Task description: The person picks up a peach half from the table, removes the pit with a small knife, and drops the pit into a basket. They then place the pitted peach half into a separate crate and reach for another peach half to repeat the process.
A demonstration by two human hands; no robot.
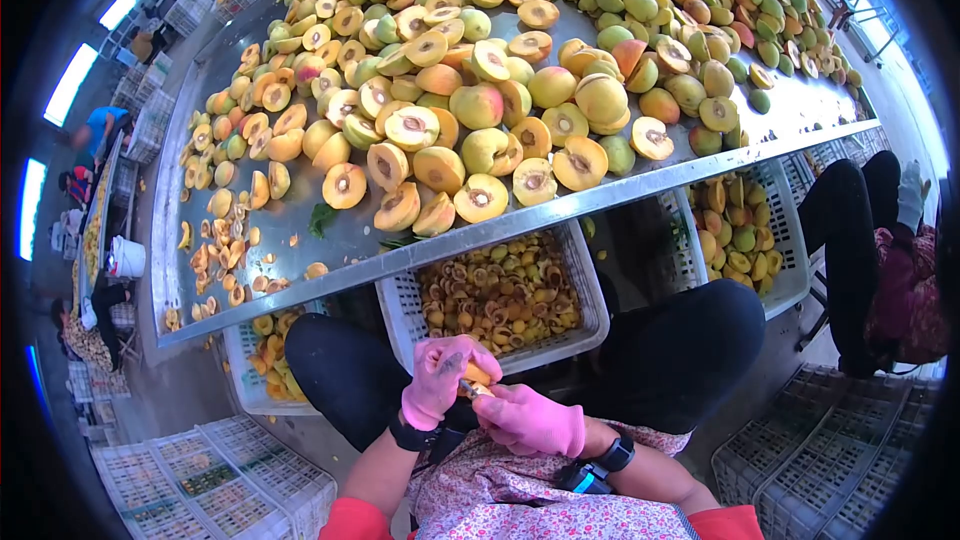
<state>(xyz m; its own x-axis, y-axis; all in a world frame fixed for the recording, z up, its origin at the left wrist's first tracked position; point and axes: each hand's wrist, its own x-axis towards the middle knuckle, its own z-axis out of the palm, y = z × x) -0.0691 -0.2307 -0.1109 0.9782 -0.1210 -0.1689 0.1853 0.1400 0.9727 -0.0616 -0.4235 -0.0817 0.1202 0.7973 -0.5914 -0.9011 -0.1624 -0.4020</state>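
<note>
Both hands wear pink gloves and meet low in the head view, above my lap. My left hand (445, 378) is wrapped round an orange-fleshed fruit piece (477, 374). My right hand (530, 418) is closed on a small tool (470, 389) whose metal part touches the fruit; its handle is mostly hidden in the fist. Just beyond my hands stands a white crate (598, 312) of small cut fruit pieces and scraps (500, 290). Above it, a metal table (350, 283) bears a large heap of halved and whole yellow-green fruits (430, 130).
Crates of fruit stand under the table at left (243, 380) and right (790, 230). Upturned crates flank me at lower left (210, 480) and lower right (820, 440). A co-worker (895, 270) sits at right. More people and a white bucket (127, 257) are at far left.
</note>
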